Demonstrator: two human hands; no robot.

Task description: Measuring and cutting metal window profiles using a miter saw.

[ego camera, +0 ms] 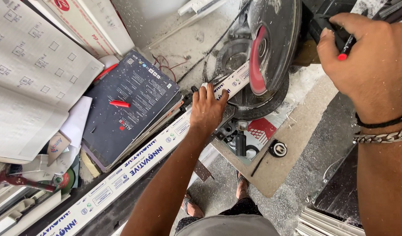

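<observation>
While the left hand (206, 109) lies flat with fingers spread on the long white plastic-wrapped profile strip (135, 168), pressing it down near the centre of the frame, the right hand (371, 57) at the upper right wraps closed around the black handle (325, 26) of the chop saw, a red-tipped marker (346, 46) tucked between its fingers. One round saw blade with a red hub (260, 57) sits just beside the strip's upper end. One dark sample book (131, 105) lies left, one small red cap (120, 104) on it.
</observation>
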